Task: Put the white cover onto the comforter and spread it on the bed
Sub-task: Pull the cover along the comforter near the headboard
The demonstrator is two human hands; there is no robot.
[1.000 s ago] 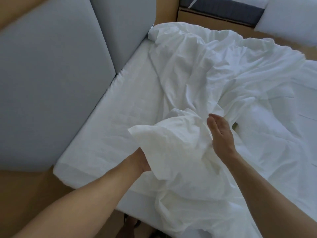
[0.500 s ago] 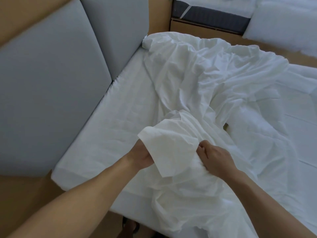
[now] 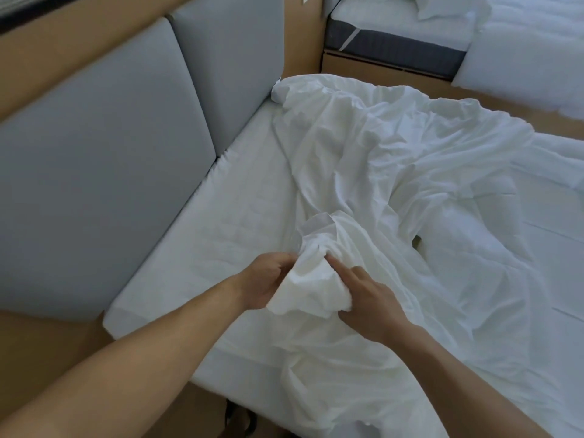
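One white cover (image 3: 395, 159) lies crumpled along the near bed (image 3: 202, 254), from the headboard end down over the near edge. Two hands meet at a bunched part of it above the mattress. The left hand (image 3: 268, 281) curls its fingers round the bunch. The right hand (image 3: 368, 300) clasps it from the other side, forefinger straight along the cloth. One puffier comforter (image 3: 480, 254) lies just right of them, partly under the cover. Two grey headboard panels (image 3: 94, 184) stand side by side on the left. A second bed (image 3: 395, 42) stands beyond.
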